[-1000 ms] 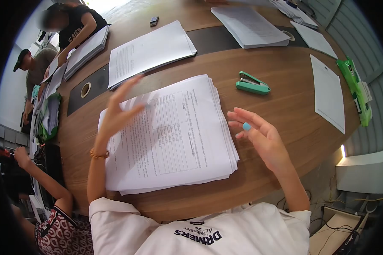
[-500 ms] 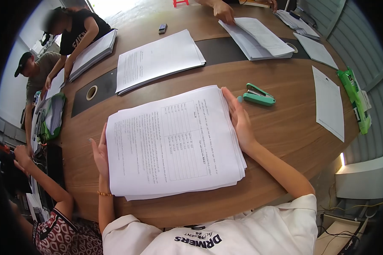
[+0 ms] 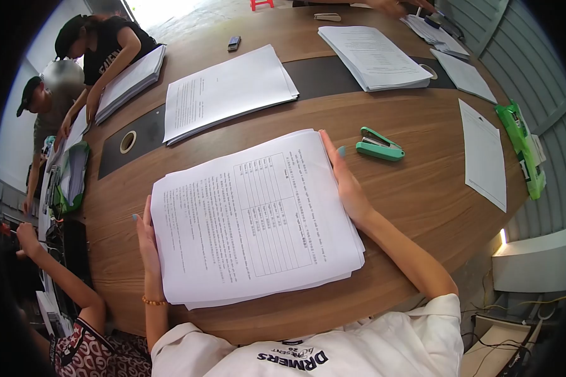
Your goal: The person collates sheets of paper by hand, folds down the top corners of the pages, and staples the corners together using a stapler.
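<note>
A thick stack of printed papers lies in front of me on the wooden table, its top sheet showing text and a ruled grid. Some lower sheets stick out unevenly at the near and right edges. My left hand presses against the left side, fingers stretched along the edge. Against the right side rests my right hand, its fingers also long and straight, so the stack is held between both palms. Just beyond my right fingertips sits a green stapler, touched by neither hand.
More paper stacks stand farther off, one at centre and one at right. A single sheet and a green packet are at the right edge. Co-workers handle papers along the left and far sides.
My hands have stayed on the stack's sides, the right fingers now closer along its edge. The far co-worker's hand has left the right-hand stack, whose lifted sheets now lie flat.
</note>
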Demonstrator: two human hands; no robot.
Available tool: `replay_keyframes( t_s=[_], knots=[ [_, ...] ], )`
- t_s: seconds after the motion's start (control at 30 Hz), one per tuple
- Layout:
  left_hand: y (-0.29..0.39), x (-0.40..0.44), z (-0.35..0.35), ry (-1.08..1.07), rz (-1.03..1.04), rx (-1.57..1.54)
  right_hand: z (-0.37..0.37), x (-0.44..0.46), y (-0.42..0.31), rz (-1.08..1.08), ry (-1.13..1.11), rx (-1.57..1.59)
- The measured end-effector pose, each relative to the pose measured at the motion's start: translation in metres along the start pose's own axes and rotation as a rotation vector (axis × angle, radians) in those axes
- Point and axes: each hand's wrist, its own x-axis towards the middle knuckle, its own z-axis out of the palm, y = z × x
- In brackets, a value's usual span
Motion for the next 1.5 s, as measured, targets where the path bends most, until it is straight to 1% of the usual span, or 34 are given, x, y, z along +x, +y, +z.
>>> replay_keyframes(
  t_s=[0.03, 0.13, 0.17, 0.2, 0.23, 0.27, 0.3, 0.33, 0.37, 0.4, 0.43, 0.5, 0.57, 0.63, 0.7, 0.73, 0.8, 0.9, 0.93, 1.0, 1.07, 1.1, 1.17, 1.2, 1.27, 1.33, 1.4, 1.5],
  knots=[
    [-0.001, -0.002, 0.000, 0.003, 0.000, 0.003, -0.001, 0.000, 0.003, -0.015, 0.014, -0.070],
    [-0.002, -0.001, -0.004, 0.065, 0.015, 0.057, -0.002, -0.001, 0.002, -0.029, 0.009, -0.064],
    [-0.001, 0.004, -0.013, 0.109, 0.045, 0.315, -0.002, -0.002, -0.002, -0.033, 0.006, -0.062],
    [0.005, 0.009, -0.012, 0.154, 0.075, 0.574, -0.002, -0.003, -0.006, -0.007, 0.052, -0.038],
    [0.015, 0.014, -0.010, 0.156, 0.078, 0.577, -0.004, -0.005, -0.008, 0.021, 0.097, -0.013],
    [0.040, 0.020, 0.005, 0.111, 0.309, 0.824, -0.007, -0.005, -0.009, 0.020, 0.095, -0.010],
    [0.062, 0.027, 0.021, 0.059, 0.543, 1.064, -0.013, -0.003, -0.010, -0.034, 0.148, -0.112],
    [0.078, 0.034, 0.038, 0.061, 0.542, 1.064, -0.017, -0.003, -0.011, -0.088, 0.200, -0.216],
    [0.093, 0.041, 0.058, -0.141, 0.482, 1.020, -0.018, -0.005, -0.014, -0.086, 0.199, -0.216],
    [0.099, 0.048, 0.077, -0.341, 0.422, 0.969, -0.018, -0.007, -0.020, -0.096, 0.276, -0.253],
    [0.094, 0.056, 0.095, -0.410, 0.433, 0.961, -0.018, -0.010, -0.029, -0.108, 0.354, -0.291],
    [0.081, 0.069, 0.131, -0.532, 0.478, 0.967, -0.013, -0.028, -0.063, -0.081, 0.209, -0.225],
    [0.058, 0.085, 0.158, -0.577, 0.567, 0.987, 0.008, -0.055, -0.102, -0.034, -0.002, -0.156],
    [0.035, 0.099, 0.178, -0.582, 0.634, 0.994, 0.015, -0.077, -0.127, -0.216, -0.399, -0.090],
    [0.017, 0.107, 0.190, -0.582, 0.620, 0.957, 0.042, -0.097, -0.156, -0.189, -0.479, 0.116],
    [0.009, 0.108, 0.194, -0.575, 0.654, 0.929, 0.040, -0.101, -0.155, -0.211, -0.639, 0.139],
    [0.001, 0.103, 0.198, -0.549, 0.694, 0.916, 0.045, -0.106, -0.152, -0.282, -0.799, 0.206],
    [0.000, 0.099, 0.196, -0.569, 0.657, 0.892, 0.042, -0.098, -0.167, -0.157, -0.941, 0.074],
    [0.002, 0.097, 0.195, -0.568, 0.647, 0.888, 0.043, -0.098, -0.160, -0.203, -0.728, 0.074],
    [0.003, 0.096, 0.197, -0.481, 0.678, 0.858, 0.035, -0.086, -0.143, -0.418, -0.324, -0.195],
    [0.001, 0.098, 0.193, -0.517, 0.644, 0.858, 0.017, -0.060, -0.125, -0.465, 0.011, -0.701],
    [0.008, 0.097, 0.192, -0.540, 0.633, 0.877, 0.008, -0.046, -0.114, -0.375, 0.155, -0.938],
    [0.006, 0.096, 0.189, -0.559, 0.598, 0.891, -0.017, -0.023, -0.078, -0.268, 0.140, -1.022],
    [0.006, 0.097, 0.187, -0.564, 0.569, 0.920, -0.023, -0.016, -0.063, -0.258, 0.145, -1.021],
    [0.007, 0.097, 0.187, -0.583, 0.521, 0.906, -0.026, -0.007, -0.044, -0.394, 0.103, -1.093],
    [0.012, 0.097, 0.185, -0.598, 0.472, 0.892, -0.022, -0.003, -0.041, -0.368, 0.082, -1.132],
    [0.018, 0.098, 0.183, -0.670, 0.289, 0.835, -0.021, 0.001, -0.040, -0.349, 0.061, -1.173],
    [0.021, 0.103, 0.178, -0.719, 0.269, 0.827, -0.020, 0.002, -0.040, -0.340, 0.023, -1.220]
  ],
)
